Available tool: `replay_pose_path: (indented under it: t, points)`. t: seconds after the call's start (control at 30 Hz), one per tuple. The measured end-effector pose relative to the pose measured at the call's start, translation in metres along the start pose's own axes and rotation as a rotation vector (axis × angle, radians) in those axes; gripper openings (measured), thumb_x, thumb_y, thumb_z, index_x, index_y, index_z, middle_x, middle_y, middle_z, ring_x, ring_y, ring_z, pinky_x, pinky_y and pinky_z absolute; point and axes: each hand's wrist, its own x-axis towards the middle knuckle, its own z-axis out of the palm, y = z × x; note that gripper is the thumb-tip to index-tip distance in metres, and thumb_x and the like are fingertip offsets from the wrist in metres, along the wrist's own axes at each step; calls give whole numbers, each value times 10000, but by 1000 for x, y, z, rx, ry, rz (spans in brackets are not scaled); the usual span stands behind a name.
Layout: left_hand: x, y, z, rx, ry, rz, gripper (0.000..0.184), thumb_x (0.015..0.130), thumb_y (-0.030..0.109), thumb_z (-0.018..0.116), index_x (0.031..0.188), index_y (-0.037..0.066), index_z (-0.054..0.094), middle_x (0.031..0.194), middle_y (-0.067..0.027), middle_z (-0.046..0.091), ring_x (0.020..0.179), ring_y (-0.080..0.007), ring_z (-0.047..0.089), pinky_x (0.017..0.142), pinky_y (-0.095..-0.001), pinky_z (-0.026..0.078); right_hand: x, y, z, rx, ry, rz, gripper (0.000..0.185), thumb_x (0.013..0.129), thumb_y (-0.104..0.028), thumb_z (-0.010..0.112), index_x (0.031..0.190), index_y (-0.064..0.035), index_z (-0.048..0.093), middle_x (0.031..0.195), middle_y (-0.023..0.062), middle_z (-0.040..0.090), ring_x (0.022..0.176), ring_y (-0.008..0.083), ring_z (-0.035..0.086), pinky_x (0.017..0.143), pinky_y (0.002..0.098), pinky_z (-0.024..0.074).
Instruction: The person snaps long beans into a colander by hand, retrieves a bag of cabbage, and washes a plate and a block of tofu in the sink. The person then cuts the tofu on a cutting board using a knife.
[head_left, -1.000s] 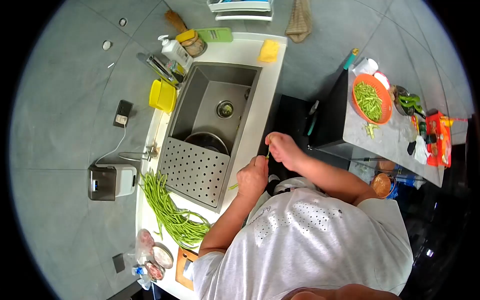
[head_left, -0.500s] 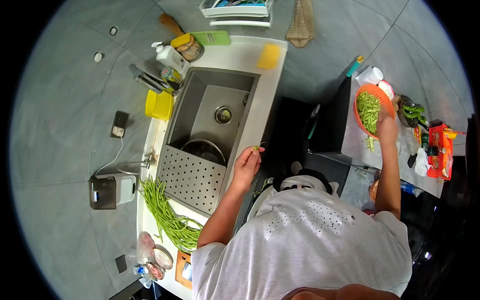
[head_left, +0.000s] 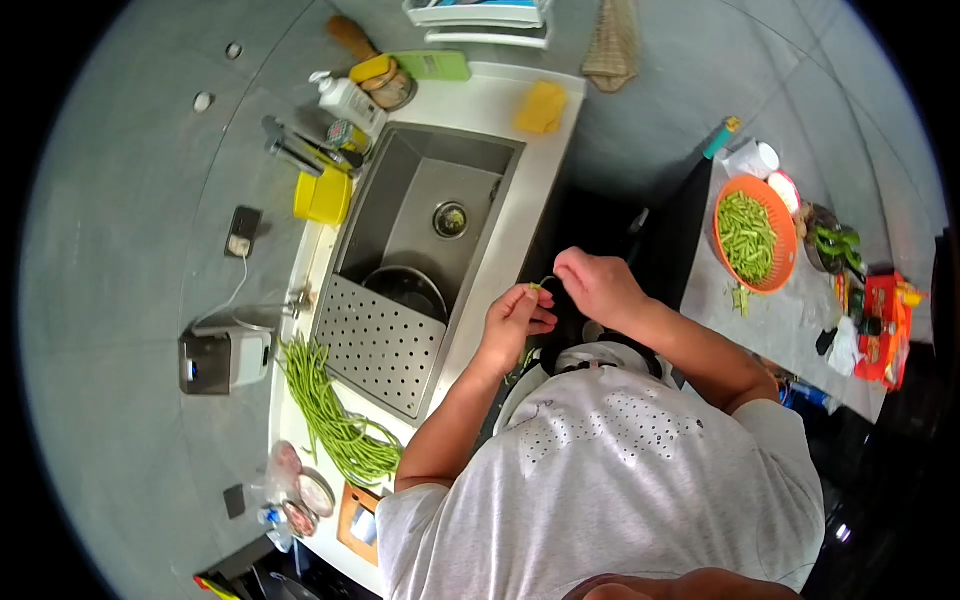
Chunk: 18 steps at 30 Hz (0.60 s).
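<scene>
Between my hands, in front of the counter edge, is a short green bean (head_left: 546, 283). My left hand (head_left: 515, 322) pinches one end of it. My right hand (head_left: 597, 287) is closed at the other end, fingertips pressed together. An orange basket (head_left: 784, 222) on the right-hand table holds many cut green bean pieces (head_left: 745, 238). Some bean scraps (head_left: 739, 298) lie beside the basket. On the left counter, a heap of long green beans (head_left: 335, 420) rests near the sink's perforated drain board (head_left: 385, 340).
A steel sink (head_left: 420, 165) with a dark round pan (head_left: 408, 290) partly under the board is ahead on the left. Meat packs (head_left: 300, 500) and a wooden board (head_left: 354, 512) sit near the left arm. A red box (head_left: 878, 335) and green peppers (head_left: 836, 243) stand on the right table.
My right hand has come from over the orange basket back to my left hand, and now meets it at the bean. My left hand has barely moved.
</scene>
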Motion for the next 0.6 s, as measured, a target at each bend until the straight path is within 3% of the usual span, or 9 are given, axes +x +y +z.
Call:
replay_pose_path:
  t: [0.13,0.2,0.23,0.27,0.33,0.4,0.47,0.53,0.6]
  points:
    - [-11,-12,-14,-25,74,31,255,965,235,455,1013,18,578,933,-64,594,760,-155,604,691,-308,532,11,-9,1,115,-165,-17,98,837,-144,564,923,-96,562,678,107,609,596,308,604,515,395,476]
    - [-17,-14,-16,-17,115,55,249,966,234,447,988,23,577,921,-63,591,764,-158,606,691,-310,532,11,-10,21,92,-135,-223,80,813,-150,573,861,-88,559,668,97,609,599,277,614,509,373,479]
    - [-20,-15,-17,-1,137,75,247,967,233,439,962,28,577,910,-63,588,767,-161,607,692,-313,533,9,-11,26,-137,-76,-341,88,790,-177,583,793,-98,543,623,63,575,564,236,595,479,347,458]
    - [-21,-16,-19,-8,152,81,247,967,233,439,962,28,577,910,-63,588,767,-161,607,692,-313,533,9,-13,31,-131,-85,-354,88,790,-177,583,793,-98,543,623,63,575,564,236,595,479,347,458]
    - [-24,-23,-25,-377,225,68,248,971,230,418,876,55,565,854,-50,582,761,-169,604,696,-314,537,4,-18,40,-162,-84,-632,107,790,-194,576,761,-109,518,587,32,517,530,206,557,453,329,430]
    - [-17,-27,-46,-432,331,36,249,978,258,401,869,81,538,779,-32,566,718,-175,595,714,-319,540,-3,-26,44,-122,-202,-856,132,751,-169,619,756,-94,511,598,21,492,501,184,513,431,313,398]
    - [-16,-24,-73,-828,430,96,274,989,309,372,923,112,550,825,-18,573,693,-164,573,766,-330,513,-9,-38,44,179,-204,-853,129,755,-148,632,766,-99,512,602,18,488,491,181,495,423,312,381]
    - [-17,-22,-107,-955,501,162,283,990,331,364,954,127,557,809,-6,560,667,-152,550,722,-309,498,1,-58,18,212,-185,-883,126,782,-142,627,759,-105,509,600,0,476,485,158,476,414,295,355]
    - [-32,-22,-132,-1077,576,234,295,991,353,356,984,142,563,793,6,548,640,-140,528,679,-289,484,15,-82,-7,484,34,-1005,142,809,-181,623,775,-106,507,586,-20,455,475,143,449,407,274,326]
